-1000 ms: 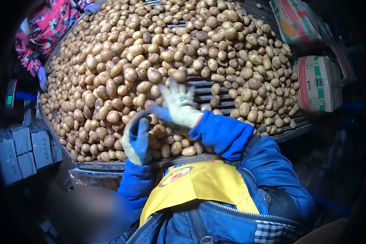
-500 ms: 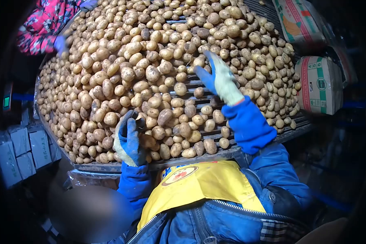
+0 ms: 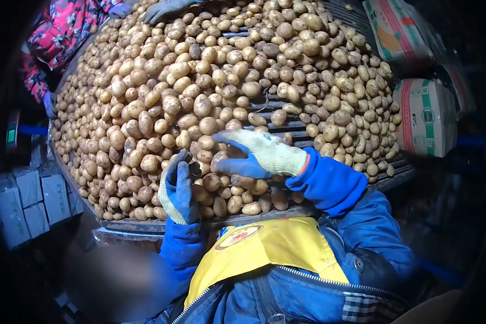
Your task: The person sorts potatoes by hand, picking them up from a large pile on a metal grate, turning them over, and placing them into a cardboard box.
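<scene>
A large heap of potatoes [image 3: 146, 124] covers the slatted table [image 3: 286, 128] in front of me. My left hand [image 3: 179, 190], in a white and blue glove, rests at the near edge of the heap with its fingers curled. Something dark shows at its fingertips, but I cannot make out what it is. My right hand [image 3: 262, 155], gloved alike, lies low over the potatoes just right of the left one. Its thumb and fingers are apart, pointing left, with potatoes showing between them and no grip on any.
Printed cartons [image 3: 429, 116] stand at the right edge. White packages [image 3: 31, 200] are stacked at the lower left, near a lit green display [image 3: 12, 136]. A co-worker's floral sleeve [image 3: 65, 32] and purple glove [image 3: 49, 103] are at the upper left; a grey glove [image 3: 167, 8] reaches in at the top.
My right hand has swept down and left from the upper right, and more slats show behind it. My left hand has barely moved. A grey-gloved hand has appeared at the top; the purple glove is lower.
</scene>
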Tool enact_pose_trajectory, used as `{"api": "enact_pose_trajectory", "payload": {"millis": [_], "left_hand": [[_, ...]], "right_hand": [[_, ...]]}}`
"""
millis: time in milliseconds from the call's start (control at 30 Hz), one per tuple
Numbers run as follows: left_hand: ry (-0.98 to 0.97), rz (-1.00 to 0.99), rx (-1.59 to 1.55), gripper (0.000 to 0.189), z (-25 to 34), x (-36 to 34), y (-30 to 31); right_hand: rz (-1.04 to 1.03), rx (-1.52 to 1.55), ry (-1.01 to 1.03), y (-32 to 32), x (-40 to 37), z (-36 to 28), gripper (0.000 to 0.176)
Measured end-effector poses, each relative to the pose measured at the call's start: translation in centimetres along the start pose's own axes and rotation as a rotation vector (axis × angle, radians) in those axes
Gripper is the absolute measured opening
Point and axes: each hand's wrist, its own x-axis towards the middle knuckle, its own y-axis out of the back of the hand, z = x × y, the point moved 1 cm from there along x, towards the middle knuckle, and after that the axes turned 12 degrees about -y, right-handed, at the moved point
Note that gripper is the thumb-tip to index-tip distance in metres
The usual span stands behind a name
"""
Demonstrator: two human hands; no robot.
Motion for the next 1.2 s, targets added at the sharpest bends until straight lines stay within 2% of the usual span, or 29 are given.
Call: {"api": "enact_pose_trajectory", "payload": {"millis": [67, 100, 133, 167, 267, 333, 400, 433, 533, 600, 633, 667, 733, 800, 833, 867, 900, 933, 1000, 1033, 1133, 1200], "left_hand": [[0.009, 0.045, -0.011, 0.037, 0.0, 0.0, 0.5], [0.01, 0.052, 0.007, 0.037, 0.0, 0.0, 0.9], [0.01, 0.058, 0.024, 0.037, 0.0, 0.0, 1.2], [0.005, 0.067, 0.026, 0.037, 0.0, 0.0, 1.4], [-0.006, 0.077, 0.028, 0.036, -0.1, -0.2, 1.5], [0.009, 0.077, 0.005, 0.034, -0.3, -0.4, 1.2], [0.001, 0.067, -0.016, 0.033, -0.5, -0.6, 0.9], [0.005, 0.064, -0.014, 0.033, -0.8, -0.6, 0.8], [-0.001, 0.067, -0.026, 0.034, -1.5, -0.3, 0.4], [0.047, 0.018, 0.0, 0.033, -1.4, 0.0, -0.1], [0.052, 0.009, -0.023, 0.033, -1.1, 0.1, -0.6], [0.055, -0.002, -0.024, 0.033, -1.3, 0.3, -1.0], [0.01, -0.067, 0.028, 0.034, -1.4, 0.4, -1.3], [-0.025, -0.101, 0.038, 0.033, -0.9, 0.4, -1.5], [-0.048, -0.1, 0.06, 0.034, -1.3, 0.5, -1.1], [-0.069, -0.099, 0.081, 0.035, -1.5, 0.5, -0.8], [-0.024, -0.065, 0.023, 0.034, -0.6, 0.6, -1.0], [-0.065, -0.041, 0.027, 0.033, -0.7, 0.7, -0.8], [-0.091, -0.011, 0.07, 0.032, -0.9, 1.1, -0.3], [-0.087, -0.006, 0.069, 0.032, -0.9, 1.1, 0.1], [-0.138, -0.055, 0.168, 0.035, -0.1, 1.0, 0.8], [-0.385, -0.19, 0.33, 0.043, 0.3, 0.9, 0.4]], "right_hand": [[0.091, -0.17, -0.012, 1.6, 1.1, 0.2, 0.051], [0.333, -0.129, 0.146, 2.6, 2.2, 0.5, 0.04], [0.484, -0.023, 0.153, 3.8, 3.8, 0.8, 0.042], [0.489, -0.098, 0.044, 5.9, 5.0, 0.0, 0.043], [0.59, -0.422, -0.092, 10.0, 11.2, 3.7, 0.062], [0.364, -0.481, -0.16, 11.5, 15.6, 6.2, 0.067], [0.442, -0.88, -0.211, 9.1, 16.1, 6.0, 0.064], [0.368, -0.775, -0.269, 8.4, 16.3, 6.2, 0.059], [0.313, -0.718, -0.183, 8.1, 12.7, 3.9, 0.055], [0.297, -0.48, 0.034, 6.1, 11.0, 5.0, 0.057], [0.253, -0.409, 0.028, 4.5, 9.1, 5.1, 0.063], [0.288, -0.453, -0.033, 2.9, 7.8, 4.3, 0.067], [0.372, -0.668, 0.053, -0.2, 5.5, 2.7, 0.07], [0.493, -0.587, 0.069, -3.2, 4.2, 2.1, 0.073], [0.458, -0.543, 0.038, -4.0, 3.2, 1.7, 0.074], [0.328, -0.568, 0.08, -3.7, 2.0, 1.0, 0.072], [0.298, -0.563, 0.154, -4.0, 0.9, 0.5, 0.07], [0.266, -0.561, 0.232, -4.1, 0.0, 0.0, 0.068], [0.114, -0.473, 0.262, -3.8, -1.3, -0.6, 0.064], [0.123, -0.337, 0.32, -3.9, -1.8, -0.4, 0.06], [0.112, -0.318, 0.288, -2.5, -4.1, -0.1, 0.059], [0.189, -0.351, 0.194, -0.5, -5.6, 0.6, 0.066]]}}
